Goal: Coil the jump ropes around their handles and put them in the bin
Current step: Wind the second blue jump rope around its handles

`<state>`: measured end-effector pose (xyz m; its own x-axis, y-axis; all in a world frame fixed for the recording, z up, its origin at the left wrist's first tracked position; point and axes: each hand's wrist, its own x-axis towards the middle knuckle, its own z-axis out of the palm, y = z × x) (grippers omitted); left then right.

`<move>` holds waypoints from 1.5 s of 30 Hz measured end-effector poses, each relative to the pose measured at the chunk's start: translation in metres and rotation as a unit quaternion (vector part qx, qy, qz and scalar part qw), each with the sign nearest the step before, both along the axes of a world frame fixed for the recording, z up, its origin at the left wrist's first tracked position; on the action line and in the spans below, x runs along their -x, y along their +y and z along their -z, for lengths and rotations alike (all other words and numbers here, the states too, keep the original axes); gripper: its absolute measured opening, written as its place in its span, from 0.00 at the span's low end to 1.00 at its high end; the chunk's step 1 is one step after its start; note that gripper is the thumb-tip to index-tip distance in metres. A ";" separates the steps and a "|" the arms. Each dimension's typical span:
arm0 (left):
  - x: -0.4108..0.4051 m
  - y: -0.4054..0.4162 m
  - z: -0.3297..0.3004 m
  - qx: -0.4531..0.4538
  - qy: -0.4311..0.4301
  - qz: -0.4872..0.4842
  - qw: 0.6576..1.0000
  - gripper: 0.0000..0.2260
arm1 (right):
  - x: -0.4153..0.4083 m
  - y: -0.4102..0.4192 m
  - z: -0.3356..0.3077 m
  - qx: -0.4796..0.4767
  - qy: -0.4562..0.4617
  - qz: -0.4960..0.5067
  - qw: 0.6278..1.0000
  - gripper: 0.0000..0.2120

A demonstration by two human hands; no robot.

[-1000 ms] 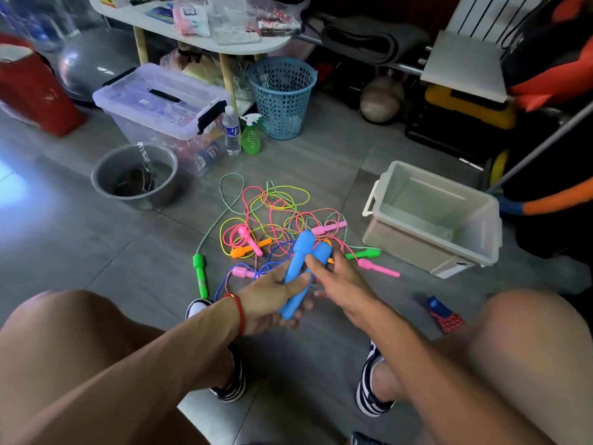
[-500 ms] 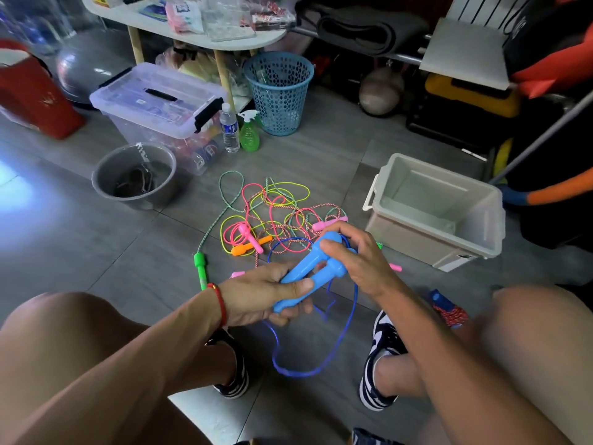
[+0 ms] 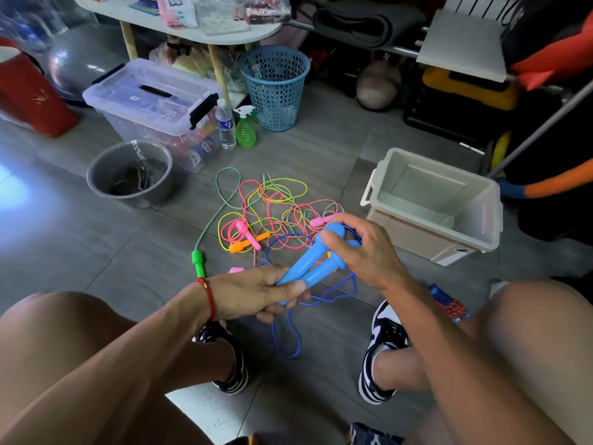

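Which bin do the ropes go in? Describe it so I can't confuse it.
Start at the rope tangle on the floor and look right. The open beige plastic bin sits there, lidless and empty, unlike the lidded clear box and blue mesh basket.

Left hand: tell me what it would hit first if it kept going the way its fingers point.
The left hand points right, gripping the blue handles. Beyond them, probably the right hand, which pinches the blue rope at the handle tops. Depth is unclear.
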<state>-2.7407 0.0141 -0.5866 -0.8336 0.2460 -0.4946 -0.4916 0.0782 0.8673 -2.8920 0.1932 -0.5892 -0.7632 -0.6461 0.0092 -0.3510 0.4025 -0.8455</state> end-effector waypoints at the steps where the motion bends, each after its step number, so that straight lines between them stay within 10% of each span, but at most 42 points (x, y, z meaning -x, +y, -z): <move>1: 0.000 0.000 0.001 -0.002 -0.003 -0.002 1.000 0.14 | 0.000 0.000 0.000 0.000 0.000 0.002 1.000 0.17; 8: 0.001 -0.001 0.002 -0.202 -0.021 -0.119 0.972 0.10 | 0.005 -0.004 0.004 0.097 -0.196 0.072 0.973 0.30; 12: 0.011 -0.007 -0.003 -0.337 0.033 -0.223 0.914 0.13 | -0.007 0.001 0.028 0.004 -0.058 0.074 0.996 0.17; 18: 0.016 0.005 0.000 -0.278 0.035 -0.334 0.900 0.11 | -0.048 -0.018 0.029 -0.040 0.030 -0.038 0.998 0.13; 34: 0.013 0.001 -0.003 -0.119 0.100 -0.293 0.943 0.05 | -0.044 -0.012 0.029 -0.046 -0.079 -0.109 0.990 0.08; 45: 0.008 0.020 0.003 0.006 0.085 -0.185 0.979 0.09 | -0.040 -0.021 -0.010 0.111 -0.123 0.116 0.979 0.24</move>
<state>-2.7484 0.0339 -0.5897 -0.9352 -0.0942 -0.3414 -0.3362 -0.0677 0.9394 -2.8523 0.1724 -0.5791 -0.8862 -0.4574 -0.0733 -0.0461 0.2446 -0.9685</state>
